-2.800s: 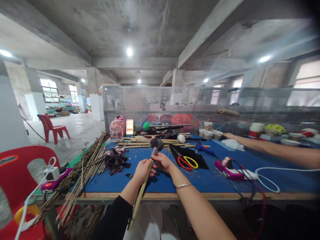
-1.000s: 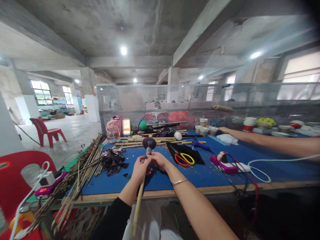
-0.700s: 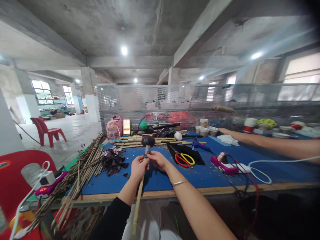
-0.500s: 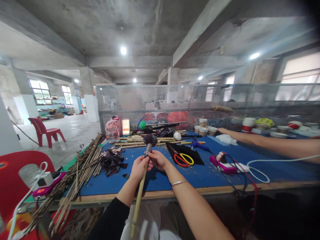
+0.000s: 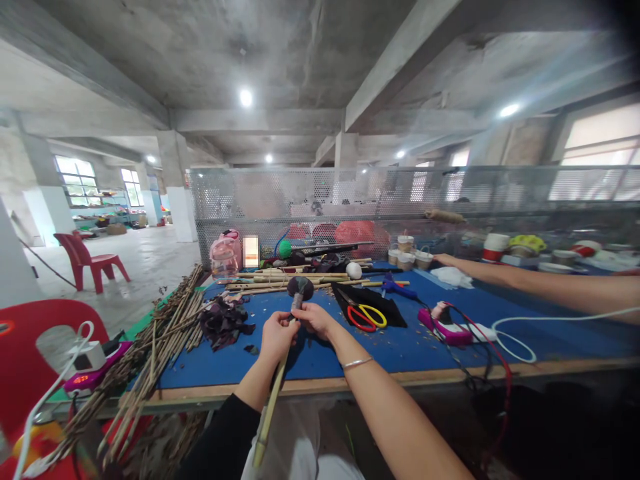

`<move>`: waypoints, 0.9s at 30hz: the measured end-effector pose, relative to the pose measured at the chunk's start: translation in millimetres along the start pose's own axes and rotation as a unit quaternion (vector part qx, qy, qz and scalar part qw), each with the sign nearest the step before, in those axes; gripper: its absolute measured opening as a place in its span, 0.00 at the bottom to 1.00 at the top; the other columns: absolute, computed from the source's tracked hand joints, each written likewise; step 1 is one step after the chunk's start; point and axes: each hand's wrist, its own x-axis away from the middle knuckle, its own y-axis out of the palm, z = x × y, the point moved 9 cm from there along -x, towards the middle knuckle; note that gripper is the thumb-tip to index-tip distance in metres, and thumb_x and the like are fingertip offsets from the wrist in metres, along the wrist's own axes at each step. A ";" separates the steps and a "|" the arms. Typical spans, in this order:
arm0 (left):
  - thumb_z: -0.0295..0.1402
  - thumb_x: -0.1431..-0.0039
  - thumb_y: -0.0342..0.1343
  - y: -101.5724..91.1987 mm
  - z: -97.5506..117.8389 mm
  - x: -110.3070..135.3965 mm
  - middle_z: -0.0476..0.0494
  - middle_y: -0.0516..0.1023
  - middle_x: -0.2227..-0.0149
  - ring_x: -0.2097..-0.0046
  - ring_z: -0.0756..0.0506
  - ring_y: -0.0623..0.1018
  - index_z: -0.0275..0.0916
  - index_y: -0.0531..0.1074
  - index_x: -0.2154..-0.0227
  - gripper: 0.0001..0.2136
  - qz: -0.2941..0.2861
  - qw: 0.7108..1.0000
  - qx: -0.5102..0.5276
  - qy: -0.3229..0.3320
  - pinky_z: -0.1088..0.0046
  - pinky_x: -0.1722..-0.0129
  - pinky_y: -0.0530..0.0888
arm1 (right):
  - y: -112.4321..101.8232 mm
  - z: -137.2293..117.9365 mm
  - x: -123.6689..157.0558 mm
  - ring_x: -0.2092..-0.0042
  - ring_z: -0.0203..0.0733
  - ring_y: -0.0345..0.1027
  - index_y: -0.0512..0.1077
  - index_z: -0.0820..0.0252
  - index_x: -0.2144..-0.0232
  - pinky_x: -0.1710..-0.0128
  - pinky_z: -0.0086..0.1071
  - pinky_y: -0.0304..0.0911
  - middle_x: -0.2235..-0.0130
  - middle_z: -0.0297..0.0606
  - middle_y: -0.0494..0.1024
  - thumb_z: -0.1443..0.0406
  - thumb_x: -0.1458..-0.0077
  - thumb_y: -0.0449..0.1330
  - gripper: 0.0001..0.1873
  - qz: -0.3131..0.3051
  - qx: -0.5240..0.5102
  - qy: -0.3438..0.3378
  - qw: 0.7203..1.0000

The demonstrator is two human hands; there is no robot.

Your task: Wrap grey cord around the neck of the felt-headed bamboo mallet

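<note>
My left hand point(image 5: 278, 335) is closed round a bamboo stick point(image 5: 273, 407) that slants from my lap up over the table edge. At its upper end sits a dark, rounded head point(image 5: 301, 287) with a grey wrapped neck point(image 5: 297, 302). The fingers of my right hand point(image 5: 319, 320) pinch at this neck, just above the left hand. Scissors point(image 5: 367, 318) with a red and a yellow handle lie on a black cloth point(image 5: 395, 310) to the right. Left of my hands is a heap of dark fabric scraps point(image 5: 225, 321).
Thin dry branches point(image 5: 165, 333) cover the table's left end. Bamboo sticks point(image 5: 270, 288), a white ball point(image 5: 354, 271) and a blue glue gun point(image 5: 399, 287) lie further back. A purple power strip point(image 5: 445, 328) trails cables on the right. Another person's arm point(image 5: 520, 283) reaches in from the right.
The stick's lower end has swung slightly left, and its dark head has tipped a little. Both hands stay at the neck, with small finger shifts.
</note>
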 end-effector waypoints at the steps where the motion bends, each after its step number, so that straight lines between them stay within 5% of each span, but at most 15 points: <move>1: 0.30 0.59 0.61 0.6 0.0 -0.5 0.55 0.66 0.84 0.84 0.55 0.67 0.35 0.65 0.71 0.12 -0.001 1.000 0.021 -0.002 0.82 0.87 0.65 | 1.0 -0.3 -0.3 0.88 0.23 0.37 0.62 0.61 0.76 0.89 0.24 0.30 0.88 0.20 0.52 0.56 0.61 0.64 0.18 -0.008 -0.008 -0.003 1.000; 6: 0.32 0.56 0.58 4.9 4.5 -0.7 0.51 0.70 0.80 0.83 0.55 0.68 0.34 0.64 0.73 0.10 -0.017 0.993 0.111 -0.024 0.82 0.85 0.67 | 5.4 -3.1 -0.5 0.88 0.23 0.39 0.65 0.62 0.71 0.88 0.23 0.32 0.87 0.21 0.56 0.58 0.59 0.64 0.17 -0.048 -0.066 -0.015 0.997; 11: 0.35 0.52 0.56 21.2 12.7 6.6 0.47 0.73 0.77 0.80 0.55 0.71 0.34 0.66 0.71 0.10 -0.114 0.976 0.176 -0.053 0.83 0.83 0.68 | 5.6 -12.0 5.0 0.85 0.26 0.51 0.67 0.63 0.69 0.87 0.22 0.41 0.83 0.26 0.64 0.58 0.61 0.65 0.19 -0.047 -0.116 -0.031 0.992; 16: 0.36 0.49 0.53 22.0 -5.0 8.7 0.45 0.73 0.77 0.81 0.53 0.72 0.32 0.65 0.69 0.11 -0.102 0.980 0.120 -0.121 0.81 0.84 0.68 | 1.7 -4.7 4.0 0.88 0.24 0.41 0.64 0.63 0.76 0.89 0.24 0.32 0.88 0.21 0.55 0.57 0.62 0.65 0.17 -0.019 -0.055 0.000 0.998; 21: 0.33 0.55 0.59 6.1 -2.1 3.2 0.55 0.68 0.82 0.85 0.54 0.66 0.33 0.60 0.53 0.25 -0.024 0.998 0.043 -0.034 0.82 0.88 0.63 | 3.9 0.7 0.1 0.88 0.24 0.40 0.63 0.62 0.76 0.89 0.24 0.30 0.87 0.22 0.56 0.56 0.61 0.63 0.18 -0.018 -0.021 0.010 1.000; 27: 0.39 0.51 0.54 1.7 21.1 5.1 0.58 0.61 0.88 0.88 0.56 0.59 0.31 0.66 0.58 0.19 -0.031 0.995 0.077 0.049 0.82 0.89 0.57 | 7.7 -9.5 3.0 0.86 0.24 0.41 0.63 0.61 0.75 0.87 0.22 0.37 0.86 0.21 0.55 0.55 0.61 0.63 0.18 -0.028 -0.021 -0.045 0.998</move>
